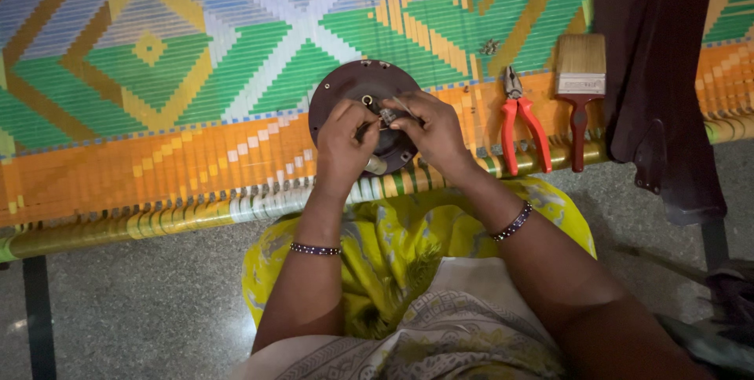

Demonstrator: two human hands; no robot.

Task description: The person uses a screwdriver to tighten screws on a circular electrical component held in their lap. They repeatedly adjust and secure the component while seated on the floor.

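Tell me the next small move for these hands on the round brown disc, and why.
Probably keep the left hand steadying the round brown disc while the right hand works the small metal part at its centre. Both hands' fingertips meet there, and the red-handled pliers lie unused beside.

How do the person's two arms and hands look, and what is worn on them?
Both forearms are bare, without sleeves. The left hand has a thin bracelet of dark beads on its wrist. The right hand has a similar dark beaded bracelet, slightly thicker. No rings or gloves are visible on the fingers.
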